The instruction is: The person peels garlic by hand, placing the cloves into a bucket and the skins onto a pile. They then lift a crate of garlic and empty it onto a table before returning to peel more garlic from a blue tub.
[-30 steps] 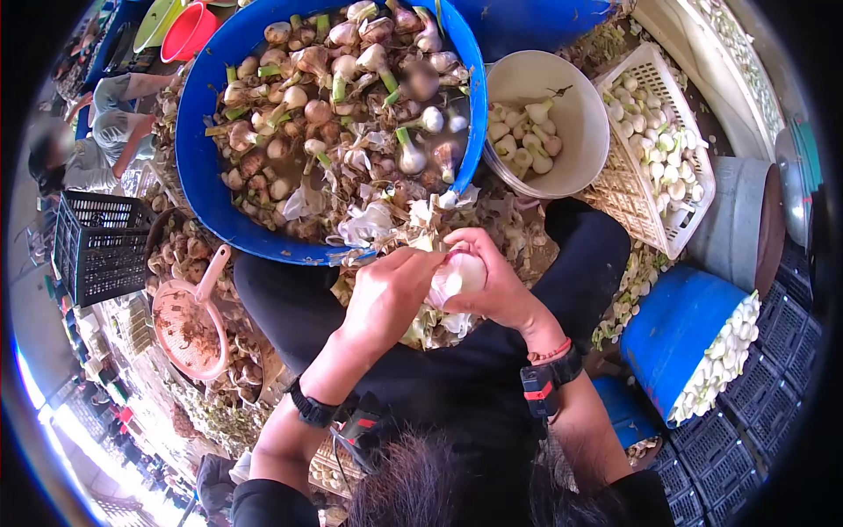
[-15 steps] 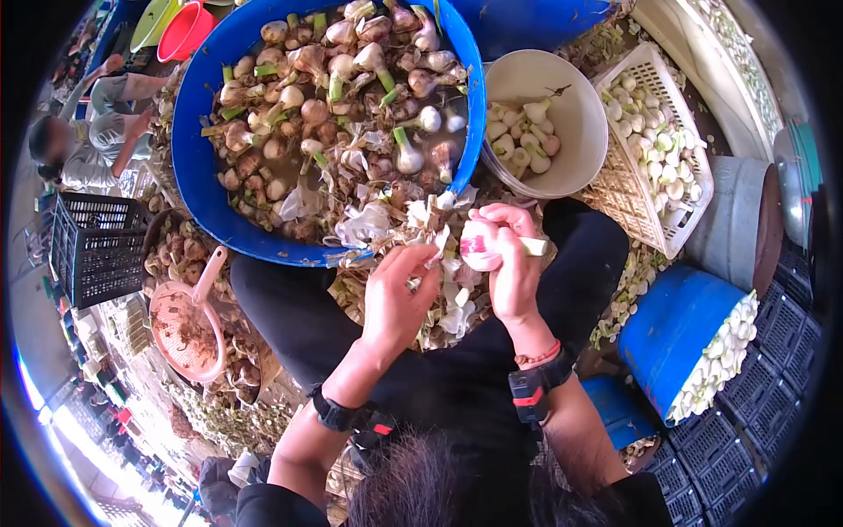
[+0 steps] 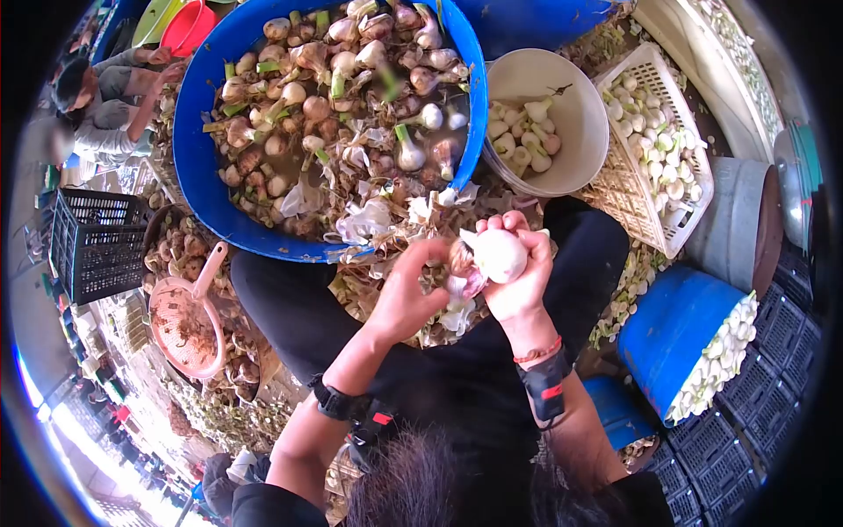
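My right hand (image 3: 522, 294) is closed around a garlic bulb (image 3: 501, 256), its white, mostly bare side turned up. The fingers of my left hand (image 3: 406, 294) pinch papery garlic skin (image 3: 463, 261) at the bulb's left side, brown and purple pieces of it hanging loose. Both hands are over my lap, just below the rim of a large blue tub (image 3: 195, 198). Unpeeled garlic bulbs (image 3: 316, 110) with cut green stems lie in murky water inside it. Shed skins (image 3: 373, 220) are heaped on the tub's near edge.
A white bucket (image 3: 575, 176) with peeled bulbs stands right of the tub, beside a white crate (image 3: 672, 237) of peeled garlic. A blue barrel (image 3: 672, 325) of white bulbs lies at right. On the left are a pink strainer (image 3: 215, 342), a black crate (image 3: 92, 255) and another person (image 3: 110, 127).
The bulb has turned in my right hand, showing white instead of its purple-streaked side. My left hand has moved right, onto the bulb's skin. The other person's arms have shifted.
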Motion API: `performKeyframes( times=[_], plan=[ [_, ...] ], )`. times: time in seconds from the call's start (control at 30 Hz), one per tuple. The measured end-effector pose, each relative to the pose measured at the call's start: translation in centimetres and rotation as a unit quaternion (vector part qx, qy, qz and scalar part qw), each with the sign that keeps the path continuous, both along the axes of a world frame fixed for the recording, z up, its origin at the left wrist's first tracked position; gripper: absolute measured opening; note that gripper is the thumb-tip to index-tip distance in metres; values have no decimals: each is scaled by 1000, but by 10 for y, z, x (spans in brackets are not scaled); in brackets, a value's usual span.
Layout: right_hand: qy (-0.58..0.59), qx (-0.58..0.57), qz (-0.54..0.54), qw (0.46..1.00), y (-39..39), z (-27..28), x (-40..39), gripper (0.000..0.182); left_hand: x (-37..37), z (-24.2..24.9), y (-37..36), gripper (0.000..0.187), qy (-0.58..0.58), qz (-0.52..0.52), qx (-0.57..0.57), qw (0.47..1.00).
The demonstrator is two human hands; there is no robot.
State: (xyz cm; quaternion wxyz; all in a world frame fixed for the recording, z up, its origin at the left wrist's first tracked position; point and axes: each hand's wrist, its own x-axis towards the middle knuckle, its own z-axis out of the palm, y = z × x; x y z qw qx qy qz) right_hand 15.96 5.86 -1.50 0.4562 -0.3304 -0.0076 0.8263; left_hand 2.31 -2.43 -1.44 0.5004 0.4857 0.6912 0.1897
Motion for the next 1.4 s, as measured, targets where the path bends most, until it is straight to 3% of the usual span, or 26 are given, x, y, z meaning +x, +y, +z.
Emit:
performKeyframes(
  times=[0.03, 0.07, 0.1, 0.13, 0.2, 0.23, 0.33, 0.37, 0.43, 0.47, 0.5, 0.53, 0.6, 0.67, 0.7, 0.73, 0.77, 0.8, 0.83, 0.9, 0.97, 1.03, 1.13, 1.2, 1.27, 1.4],
  plan=[
    [-17, -24, -8, 1000, -1, -4, -2, 15, 12, 5, 6, 51, -198, 127, 62, 970],
    [-34, -47, -15, 998, -2, -11, -3, 15, 18, 8, 10, 66, -384, 246, 120, 882],
    [-27, -72, -22, 997, -3, -13, -5, 15, 14, 7, 17, 80, -364, 158, 89, 913],
    [-50, -80, 1, 995, -1, -6, -11, 15, 25, 9, 23, 63, -356, 183, 113, 910],
    [-58, -118, -32, 991, -1, -22, -9, 14, 22, 1, 32, 50, -58, 53, 131, 988],
    [-58, -119, -33, 991, 0, -29, -6, 14, 29, -3, 35, 30, -84, 106, 96, 986],
    [-96, -116, -58, 987, 14, -43, 6, 14, 35, -5, 43, 18, -69, 98, 98, 988],
    [-117, -128, -42, 984, 19, -45, 13, 13, 38, -5, 48, 22, -72, 82, 157, 982],
    [-192, -169, -73, 964, 39, -37, 14, 15, 32, 5, 58, 21, -159, 14, 117, 980],
    [-167, -200, -96, 961, 60, -44, 29, 18, 25, 16, 63, 21, -181, -46, 92, 978],
    [-47, -84, -55, 994, 74, -84, 76, 20, 18, 18, 64, 21, -90, -144, 120, 978],
    [175, 149, 2, 973, 104, -99, 107, 24, 3, 17, 65, 20, -42, -218, 137, 965],
    [9, -16, -237, 971, 148, -50, 144, 34, -34, 3, 83, 26, -112, -165, 55, 978],
    [-101, -114, -288, 945, 173, -26, 164, 47, -56, -33, 105, 30, 50, 68, 91, 992],
    [-100, -119, -268, 951, 171, -33, 169, 51, -65, -51, 126, 39, 134, 118, -18, 984],
    [-97, -121, -247, 956, 169, -44, 172, 57, -77, -104, 127, 48, 142, 167, 59, 974],
    [-91, -97, -196, 971, 160, -55, 165, 53, -88, -163, 131, 55, 73, 219, 18, 973],
    [-125, -111, -192, 967, 151, -51, 138, 42, -95, -191, 142, 57, -23, 225, -54, 973],
    [-105, -108, -136, 979, 140, -46, 116, 26, -94, -193, 148, 54, -25, 212, -51, 976],
    [-189, -40, -51, 980, 120, -36, 73, 18, -89, -185, 155, 51, -28, 195, -51, 979],
    [-320, 104, 76, 939, 97, -26, 35, 27, -86, -157, 151, 35, 64, 59, 17, 996],
    [-354, 318, 161, 865, 73, -30, 10, 36, -78, -112, 139, 28, 29, 120, 40, 992],
    [-527, 538, 225, 618, 46, -17, -25, 66, -65, -23, 114, 21, -104, 217, 17, 971],
    [-412, 523, 227, 711, 36, -22, -36, 66, -57, -5, 93, 25, -256, 275, 86, 923],
    [-396, 478, 217, 753, 30, -17, -37, 65, -54, 13, 80, 25, -285, 262, 69, 919],
    [-438, 520, 211, 702, 21, -7, -31, 69, -45, 15, 72, 21, -237, 275, 55, 930]
  ],
)
